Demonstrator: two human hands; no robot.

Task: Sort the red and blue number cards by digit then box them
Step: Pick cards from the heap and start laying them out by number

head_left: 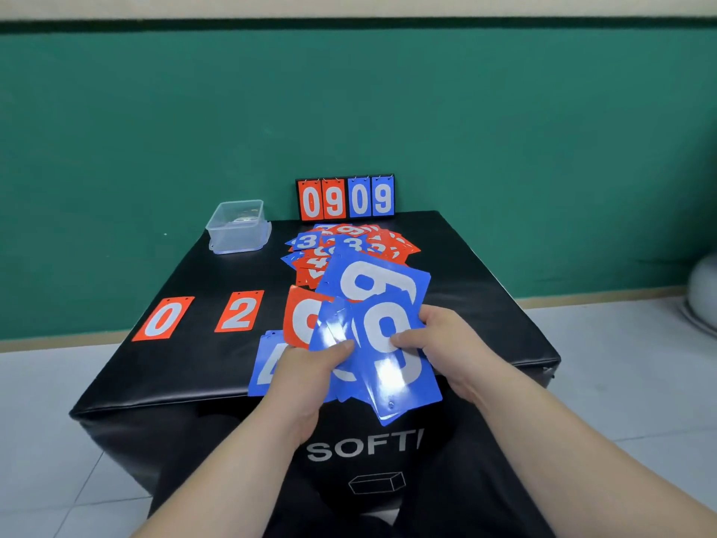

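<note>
Blue glossy number cards (388,343) with big white digits are fanned at the frame's centre, held from both sides. The left hand (310,366) has thumb and fingers clamped on the fan's left edge, and the right hand (438,339) pinches its right. On the black padded tabletop (485,304), a red 0 card (163,318) and a red 2 card (240,310) lie at left. A mixed red-and-blue card heap (349,246) lies behind the fan, and a clear plastic box (238,227) stands upper left.
</note>
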